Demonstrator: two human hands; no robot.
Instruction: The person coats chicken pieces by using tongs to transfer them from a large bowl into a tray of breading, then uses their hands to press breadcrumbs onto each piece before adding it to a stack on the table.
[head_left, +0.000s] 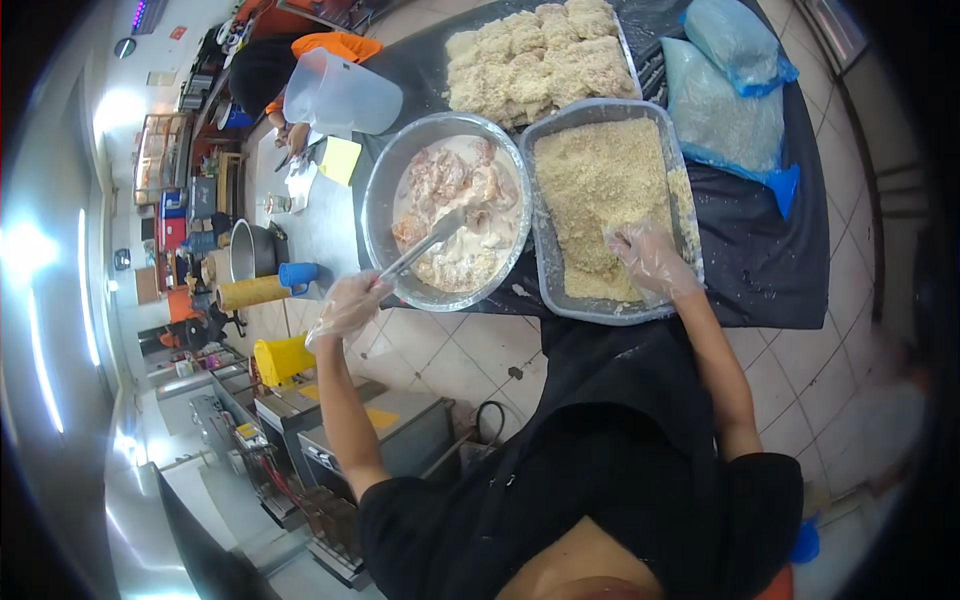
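My left hand (346, 306), in a clear plastic glove, grips metal tongs (415, 255). Their far end reaches into a round metal basin (370, 217), over raw meat pieces (442, 176), likely chicken, in a whitish batter. To the right is a grey rectangular tub (546, 279) of pale breadcrumbs (600, 172). My right hand (651, 262), also gloved, rests at the surface of the crumbs near the tub's front right side. Its fingers are curled, and I cannot see whether crumbs are held inside.
Crumb-coated pieces (536, 60) are heaped on a tray behind the tub. Bags of crumbs (724, 112) lie at the right on the black table cover (765, 277). A translucent container (341, 94) stands back left, near a person in orange (337, 46). A blue mug (297, 276) sits left.
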